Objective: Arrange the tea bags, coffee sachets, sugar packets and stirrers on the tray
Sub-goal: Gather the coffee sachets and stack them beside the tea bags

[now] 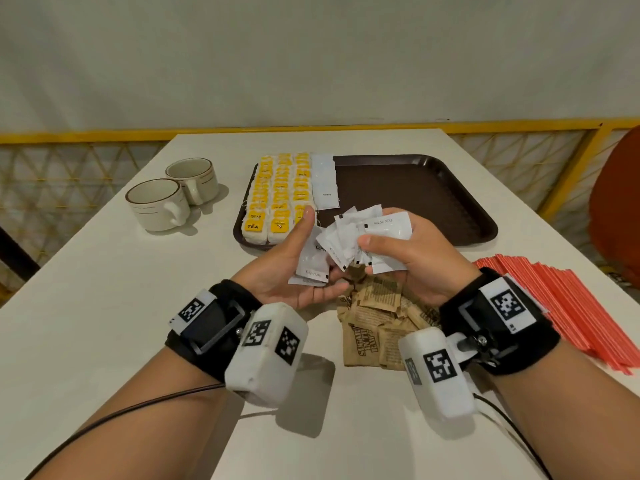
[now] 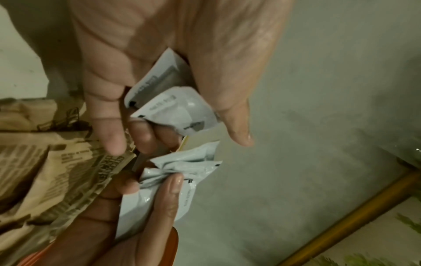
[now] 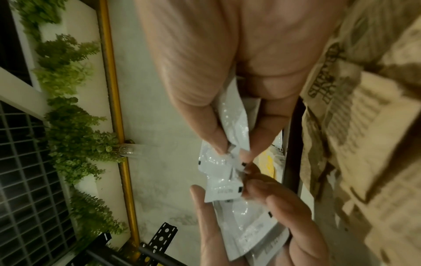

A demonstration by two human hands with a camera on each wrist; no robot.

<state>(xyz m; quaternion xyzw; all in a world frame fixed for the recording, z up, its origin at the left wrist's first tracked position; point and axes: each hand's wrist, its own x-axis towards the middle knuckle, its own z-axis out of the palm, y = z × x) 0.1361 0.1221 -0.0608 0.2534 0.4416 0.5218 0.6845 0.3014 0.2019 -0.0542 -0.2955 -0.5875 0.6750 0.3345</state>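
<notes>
My left hand [image 1: 313, 252] lies palm up above the table's middle, thumb raised, with two white coffee sachets [image 1: 311, 266] between its thumb and curled fingers [image 2: 114, 136]. Just to its right, my right hand [image 1: 369, 256] pinches a fanned bunch of coffee sachets [image 1: 370, 230] between thumb and fingers [image 3: 257, 136]. The two bunches touch. On the dark brown tray [image 1: 415, 188] behind them, yellow tea bags [image 1: 277, 192] fill the left side in rows. A column of coffee sachets [image 1: 325, 181] lies beside them. Brown sugar packets [image 1: 377, 317] are heaped on the table under my hands.
Red stirrers [image 1: 568, 299] lie in a pile on the table at the right. Two cream cups [image 1: 162, 202] stand left of the tray. The tray's right half is bare. A yellow railing and a wall run behind the table.
</notes>
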